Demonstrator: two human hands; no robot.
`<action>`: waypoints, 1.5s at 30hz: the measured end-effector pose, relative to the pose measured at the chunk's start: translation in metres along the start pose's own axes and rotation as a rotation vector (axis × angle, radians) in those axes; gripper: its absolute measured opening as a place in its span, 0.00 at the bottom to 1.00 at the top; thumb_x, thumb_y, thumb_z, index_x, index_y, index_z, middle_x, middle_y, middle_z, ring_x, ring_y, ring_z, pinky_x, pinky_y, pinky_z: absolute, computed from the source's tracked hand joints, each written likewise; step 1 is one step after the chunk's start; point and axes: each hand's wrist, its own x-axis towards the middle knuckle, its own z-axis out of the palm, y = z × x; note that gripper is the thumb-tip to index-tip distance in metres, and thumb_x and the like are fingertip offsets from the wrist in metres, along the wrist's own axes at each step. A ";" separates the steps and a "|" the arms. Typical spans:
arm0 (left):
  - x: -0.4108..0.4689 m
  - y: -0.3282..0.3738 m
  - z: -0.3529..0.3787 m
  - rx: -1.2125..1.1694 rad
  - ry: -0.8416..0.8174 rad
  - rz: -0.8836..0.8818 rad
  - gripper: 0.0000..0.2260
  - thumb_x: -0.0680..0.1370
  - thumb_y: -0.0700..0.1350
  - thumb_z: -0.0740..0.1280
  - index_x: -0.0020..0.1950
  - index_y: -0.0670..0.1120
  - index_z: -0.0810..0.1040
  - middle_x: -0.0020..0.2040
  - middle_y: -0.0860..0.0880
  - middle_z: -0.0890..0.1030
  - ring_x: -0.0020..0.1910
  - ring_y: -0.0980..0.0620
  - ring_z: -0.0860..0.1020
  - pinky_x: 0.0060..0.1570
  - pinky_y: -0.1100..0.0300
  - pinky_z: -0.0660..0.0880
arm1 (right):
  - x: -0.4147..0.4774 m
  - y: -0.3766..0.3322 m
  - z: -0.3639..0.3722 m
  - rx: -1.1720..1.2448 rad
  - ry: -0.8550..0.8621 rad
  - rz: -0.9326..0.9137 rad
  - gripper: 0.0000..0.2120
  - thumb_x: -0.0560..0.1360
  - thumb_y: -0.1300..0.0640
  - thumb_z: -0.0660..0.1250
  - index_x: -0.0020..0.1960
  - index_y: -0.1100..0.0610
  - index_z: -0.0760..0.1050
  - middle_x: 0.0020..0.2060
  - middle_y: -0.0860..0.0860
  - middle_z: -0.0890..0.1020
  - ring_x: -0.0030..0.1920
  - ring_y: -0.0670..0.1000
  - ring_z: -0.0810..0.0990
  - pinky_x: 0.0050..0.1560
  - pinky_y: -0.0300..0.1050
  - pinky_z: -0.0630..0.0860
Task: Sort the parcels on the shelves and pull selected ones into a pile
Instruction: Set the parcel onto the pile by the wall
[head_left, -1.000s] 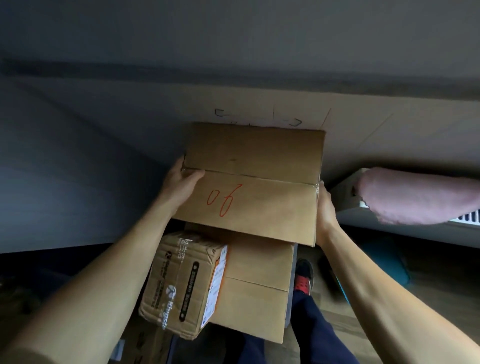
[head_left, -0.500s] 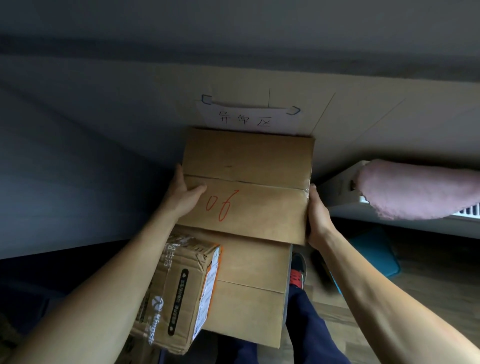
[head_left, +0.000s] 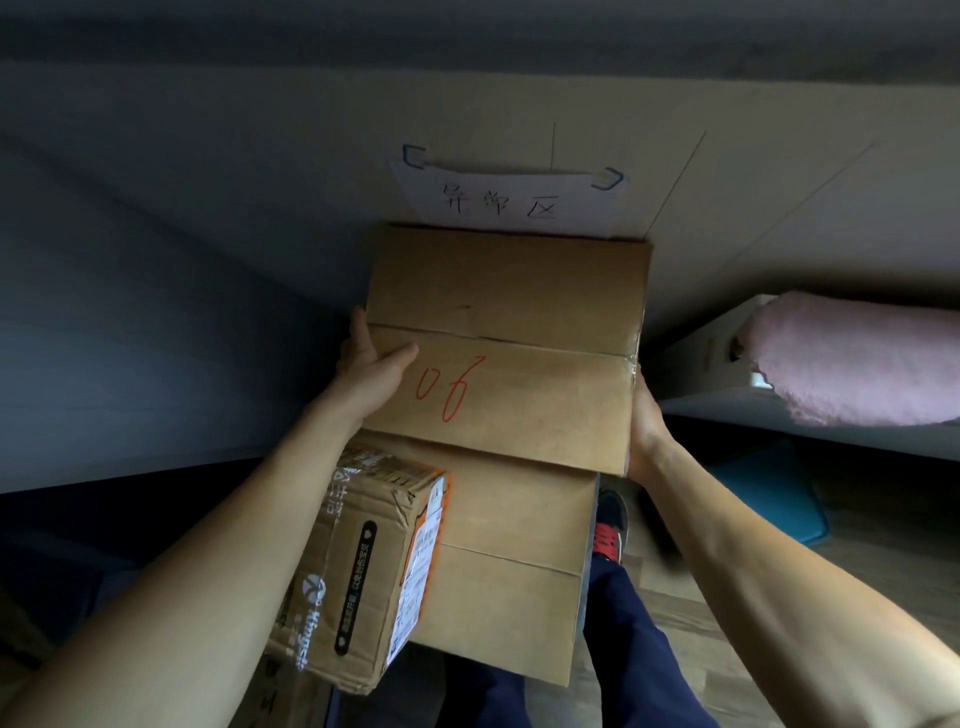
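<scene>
Nearest the camera, two bare forearms reached forward, with a dark blue trouser leg (head_left: 634, 639) and a black and red shoe (head_left: 609, 525) below them on the wood floor. Under the left forearm lay a small printed box (head_left: 358, 566) with a label on its side, tilted and just beside a larger plain box (head_left: 514, 561); whether the two touched could not be told.

Beyond these, a marked box (head_left: 519, 312) with "06" written on it in red was held between both hands. Its near edge overlapped the plain box in view, and whether it rested on it could not be told. The left hand (head_left: 371, 358) gripped its left edge, the thumb lying across the top and the fingers wrapped round the side. The right hand (head_left: 641, 421) was pressed to its right side near the front corner; its fingers were hidden behind the box, so their curl could not be told.

Farther off, a paper sign (head_left: 509, 200) with handwritten characters and blue corner marks hung on the pale wall (head_left: 727, 156), just above the far edge of the marked box. To the right, a pink cloth (head_left: 857, 358) lay on a white ledge, with a blue mat (head_left: 769, 499) on the floor below it.
</scene>
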 end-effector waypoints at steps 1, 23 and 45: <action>-0.001 0.001 0.001 -0.033 0.000 -0.011 0.49 0.70 0.69 0.71 0.81 0.67 0.42 0.83 0.50 0.59 0.79 0.42 0.63 0.74 0.35 0.64 | 0.000 0.001 0.000 0.003 -0.002 0.003 0.27 0.84 0.33 0.55 0.60 0.53 0.81 0.56 0.58 0.86 0.53 0.57 0.85 0.53 0.52 0.80; -0.037 0.011 -0.027 -0.472 0.176 -0.023 0.38 0.62 0.75 0.68 0.65 0.53 0.75 0.64 0.43 0.79 0.58 0.40 0.81 0.57 0.38 0.79 | -0.058 -0.022 0.002 -0.013 -0.245 -0.181 0.29 0.85 0.34 0.49 0.58 0.52 0.82 0.49 0.53 0.88 0.48 0.51 0.87 0.47 0.46 0.83; -0.046 -0.038 -0.096 -1.155 0.023 0.049 0.32 0.79 0.70 0.58 0.78 0.56 0.70 0.75 0.47 0.74 0.72 0.44 0.73 0.73 0.43 0.67 | -0.258 0.003 0.105 -0.470 -0.040 -1.262 0.23 0.81 0.33 0.58 0.72 0.40 0.65 0.72 0.52 0.61 0.78 0.49 0.59 0.71 0.32 0.61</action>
